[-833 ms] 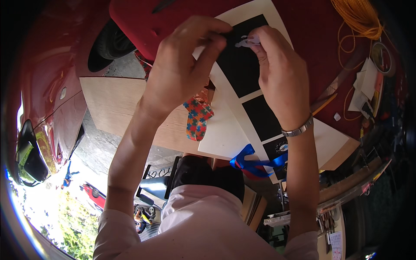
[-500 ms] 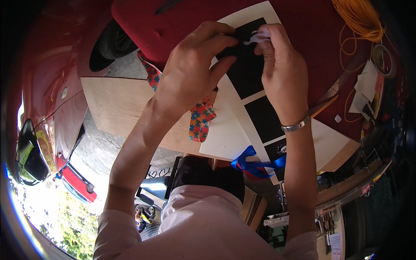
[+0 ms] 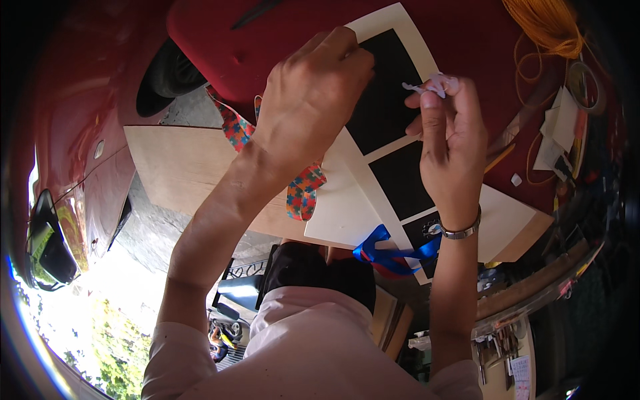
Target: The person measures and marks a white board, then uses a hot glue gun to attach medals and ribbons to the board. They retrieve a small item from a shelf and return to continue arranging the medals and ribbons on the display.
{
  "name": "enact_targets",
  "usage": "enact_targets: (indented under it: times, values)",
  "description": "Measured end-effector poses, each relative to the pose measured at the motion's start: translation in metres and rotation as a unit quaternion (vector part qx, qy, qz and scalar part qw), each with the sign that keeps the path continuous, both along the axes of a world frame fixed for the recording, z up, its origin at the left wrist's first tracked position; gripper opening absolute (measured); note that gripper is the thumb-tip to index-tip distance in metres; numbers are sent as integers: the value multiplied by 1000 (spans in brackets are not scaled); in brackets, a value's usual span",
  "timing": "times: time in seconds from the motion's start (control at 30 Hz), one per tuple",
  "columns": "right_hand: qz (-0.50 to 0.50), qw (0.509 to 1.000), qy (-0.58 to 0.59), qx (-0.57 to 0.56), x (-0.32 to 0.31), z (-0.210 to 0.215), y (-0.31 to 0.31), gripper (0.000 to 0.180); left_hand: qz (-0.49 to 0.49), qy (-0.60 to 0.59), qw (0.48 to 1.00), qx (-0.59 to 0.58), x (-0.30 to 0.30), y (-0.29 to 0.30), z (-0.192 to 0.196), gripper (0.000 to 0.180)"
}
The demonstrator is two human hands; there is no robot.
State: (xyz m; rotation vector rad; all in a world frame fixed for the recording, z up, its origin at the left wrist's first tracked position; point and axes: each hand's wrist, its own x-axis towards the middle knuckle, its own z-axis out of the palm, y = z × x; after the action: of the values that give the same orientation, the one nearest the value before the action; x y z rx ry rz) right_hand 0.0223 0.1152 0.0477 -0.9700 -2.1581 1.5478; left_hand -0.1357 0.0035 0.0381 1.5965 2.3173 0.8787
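Note:
Between the thumb and fingers of my right hand (image 3: 453, 133) is a small crumpled white strip (image 3: 437, 85), thin and twisted, perhaps paper or tape. My left hand (image 3: 317, 90) is closed, knuckles up, over the left edge of a long white sheet with black panels (image 3: 400, 180). Whatever its fingers hold is hidden. A puzzle-patterned ribbon (image 3: 307, 193) passes beneath my left wrist and hangs down by the white board (image 3: 340, 207). Nearer my body, a blue ribbon (image 3: 393, 257) lies across the sheet's lower end.
Red cloth (image 3: 213, 33) covers the work surface, with a plywood board (image 3: 180, 167) on the left. At the right are an orange cord bundle (image 3: 547, 27), a tape roll (image 3: 587, 87) and white scraps (image 3: 559, 123). A red car (image 3: 73, 133) stands at far left.
My right hand has moved right and nearer to me with the white strip, turning its palm upward. My left hand has curled its fingers inward, and more of the upper black panel shows.

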Motion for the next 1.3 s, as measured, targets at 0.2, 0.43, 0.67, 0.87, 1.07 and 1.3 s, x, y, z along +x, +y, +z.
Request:
enact_targets:
  times: [0.2,0.43,0.67,0.87,1.07,1.3]
  values:
    - [48,994,-29,95,5,-5,-5,9,-16,-3,1000,20,-4,7,-8,15]
    - [21,995,-27,97,5,8,-6,11,50,-205,974,85,-19,-6,10,3]
    - [80,992,-5,94,48,66,-64,20,82,-433,897,-31,54,-69,79,9]
    - [28,993,-55,101,90,79,-122,32,267,-647,707,-99,124,-106,101,9]
    - [22,991,-65,114,122,74,-150,59,299,-674,666,-110,152,-128,91,9]
    - [15,985,-42,168,177,67,-146,45,215,-762,588,-169,176,-129,88,12]
